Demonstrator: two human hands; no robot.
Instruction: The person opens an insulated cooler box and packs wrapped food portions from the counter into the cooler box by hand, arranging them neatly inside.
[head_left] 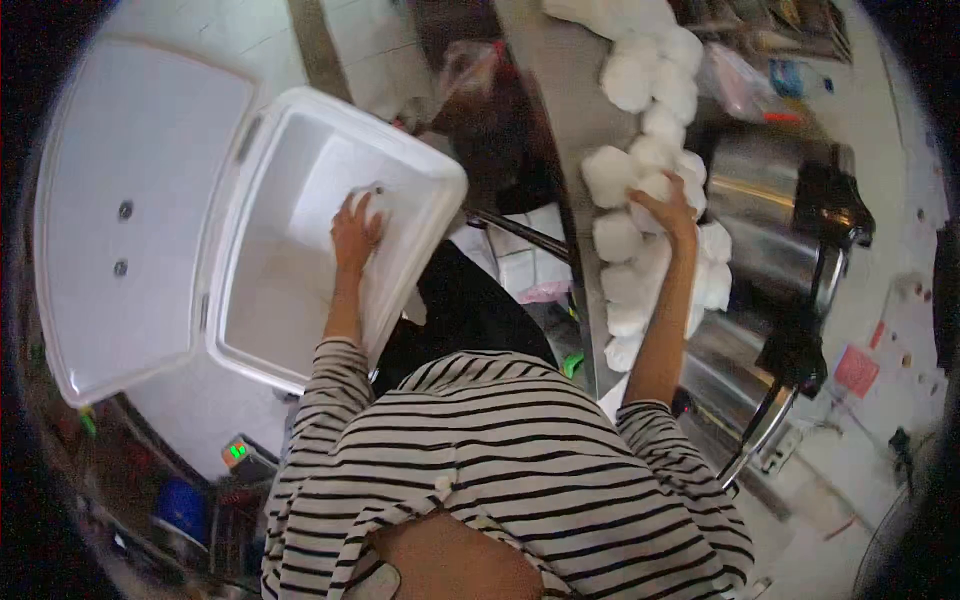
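Observation:
My left hand reaches down inside a white cooler box, its fingers curled round a pale rounded bundle that blends with the cooler's white wall. On the counter to the right, my right hand is closed over one white, soft-looking rounded bundle. Around it, several more white bundles lie heaped in a long row along the counter. What is inside them cannot be made out. The cooler's lid hangs open to the left.
Behind the bundles stand shiny metal appliances with black handles. A pink-tinted plastic bag and a blue-labelled bottle lie at the counter's far end. A small device with a green display sits at lower left. The counter has a dark front edge.

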